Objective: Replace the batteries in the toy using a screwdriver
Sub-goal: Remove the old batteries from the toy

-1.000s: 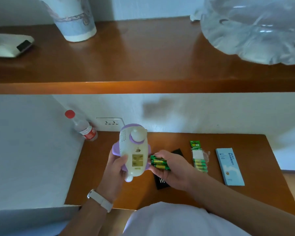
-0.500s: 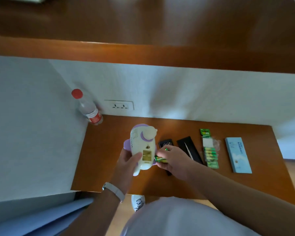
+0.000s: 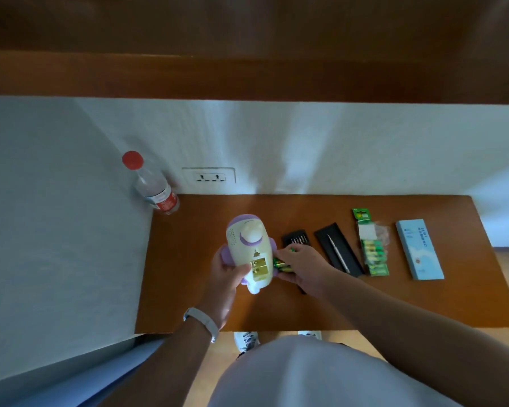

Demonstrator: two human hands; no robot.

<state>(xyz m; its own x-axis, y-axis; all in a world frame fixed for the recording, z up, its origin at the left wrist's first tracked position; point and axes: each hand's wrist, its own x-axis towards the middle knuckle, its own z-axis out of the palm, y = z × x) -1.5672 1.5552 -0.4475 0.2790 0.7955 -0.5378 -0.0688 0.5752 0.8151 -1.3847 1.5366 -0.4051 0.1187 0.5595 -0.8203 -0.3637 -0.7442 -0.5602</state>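
Above table [image 3: 188, 289], left hand [image 3: 224, 277] grips toy [image 3: 249, 248].

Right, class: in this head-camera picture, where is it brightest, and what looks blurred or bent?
Head view: brightest on the white wall, in pale streaks; the shelf above is smeared and soft; the table sides splay outward, as a wide lens gives.

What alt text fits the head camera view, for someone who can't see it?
The left hand holds a white-and-purple toy, battery bay open, while the right hand holds green batteries beside it over a wooden table.
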